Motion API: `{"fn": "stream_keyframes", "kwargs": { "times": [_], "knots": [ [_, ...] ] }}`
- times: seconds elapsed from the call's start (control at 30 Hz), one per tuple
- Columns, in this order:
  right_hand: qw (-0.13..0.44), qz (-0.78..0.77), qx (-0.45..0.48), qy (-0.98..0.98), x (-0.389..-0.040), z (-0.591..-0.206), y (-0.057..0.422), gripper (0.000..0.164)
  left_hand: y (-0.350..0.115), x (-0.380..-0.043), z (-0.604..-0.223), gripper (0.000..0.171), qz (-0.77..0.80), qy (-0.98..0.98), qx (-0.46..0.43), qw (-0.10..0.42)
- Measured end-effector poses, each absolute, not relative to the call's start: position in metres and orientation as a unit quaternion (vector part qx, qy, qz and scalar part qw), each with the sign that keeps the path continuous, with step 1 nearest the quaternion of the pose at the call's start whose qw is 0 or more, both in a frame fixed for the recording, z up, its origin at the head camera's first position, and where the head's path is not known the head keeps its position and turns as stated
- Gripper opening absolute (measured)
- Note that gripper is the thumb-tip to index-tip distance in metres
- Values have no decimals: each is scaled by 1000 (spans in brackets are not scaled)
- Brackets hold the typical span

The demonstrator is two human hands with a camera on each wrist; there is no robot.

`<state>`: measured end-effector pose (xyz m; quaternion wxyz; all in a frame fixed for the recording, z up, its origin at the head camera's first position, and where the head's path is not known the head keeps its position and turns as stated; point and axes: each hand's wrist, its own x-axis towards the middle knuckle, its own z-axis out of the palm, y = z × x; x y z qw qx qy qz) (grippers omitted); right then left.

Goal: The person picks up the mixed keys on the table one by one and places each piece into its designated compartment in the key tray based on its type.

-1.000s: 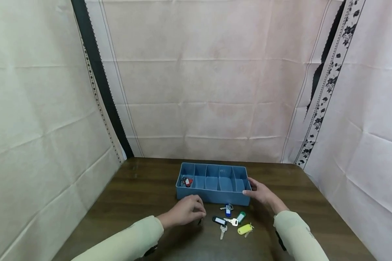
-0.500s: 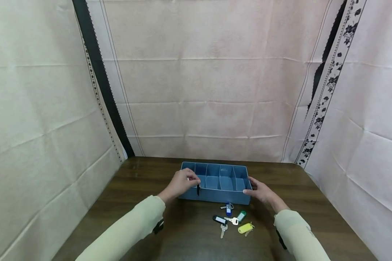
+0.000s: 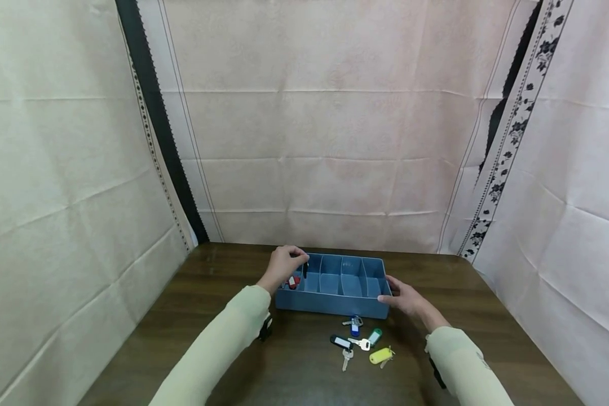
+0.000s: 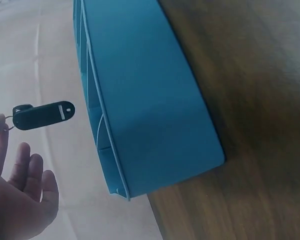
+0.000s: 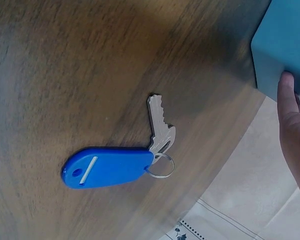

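Observation:
In the head view, my left hand point(image 3: 284, 264) is over the left end of a blue compartment box point(image 3: 330, 305). It pinches the metal ring of a dark key tag point(image 4: 42, 115), which hangs clear of the box; any key on it is hard to make out. A red key tag point(image 3: 292, 282) lies in the leftmost compartment, partly behind that hand. At the opposite end, my right hand point(image 3: 411, 300) holds the box by its right corner, thumb on the front wall and fingers round the end.
Before the box on the wooden table point(image 3: 284, 366) lie several tagged keys: a blue tag point(image 3: 355, 325), a green tag point(image 3: 375, 337), a black tag point(image 3: 341, 342) and a yellow tag point(image 3: 380, 355). Pale cloth point(image 3: 309, 141) hangs behind and on both sides.
My left hand has lifted the dark key tag from the table in front of the box and carried it up and away, over the box's left end. My right hand stays at the corner.

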<state>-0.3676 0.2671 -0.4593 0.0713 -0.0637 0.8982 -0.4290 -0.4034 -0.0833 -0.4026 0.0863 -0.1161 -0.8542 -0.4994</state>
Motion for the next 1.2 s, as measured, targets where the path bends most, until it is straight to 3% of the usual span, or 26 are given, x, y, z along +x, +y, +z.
{"fn": "stream_keyframes", "kwargs": {
  "times": [0.47,0.77,1.2],
  "knots": [
    [71,-434,-60,896,-370,-461,268,89,-66,-428,-396,13,-516,-846,-74,109],
    [74,-435,-58,895,-370,-461,270,92,-64,-434,-398,28,-479,-866,-102,102],
    [74,-431,-52,898,-369,-460,268,87,-71,-427,-400,26,-478,-864,-117,105]
  ]
}}
